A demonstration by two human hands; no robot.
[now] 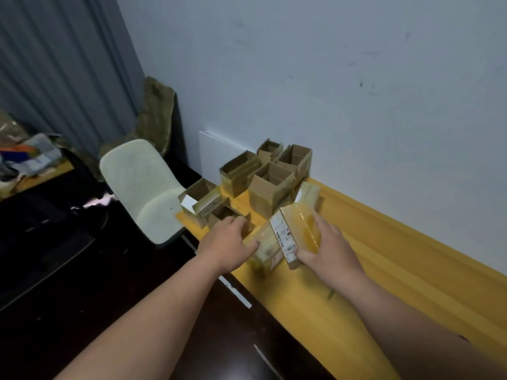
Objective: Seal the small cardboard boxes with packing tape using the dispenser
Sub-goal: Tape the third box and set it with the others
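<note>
My right hand (327, 246) grips a small taped cardboard box with a white label (290, 231), tilted above the yellow table (384, 270). Under it lies another taped box (264, 249), blurred, beside my left hand (229, 242), whose thumb touches its side. The left fingers reach into a small open box (225, 213) near the table's left edge; whether they hold anything is hidden. Several open small cardboard boxes (270, 187) stand clustered at the table's far end against the wall. No tape dispenser shows.
A pale green chair (142, 187) stands left of the table's end, an olive cloth (156, 113) draped behind it. A white board (216, 154) leans on the wall behind the boxes. A cluttered desk (27, 163) sits far left over dark floor.
</note>
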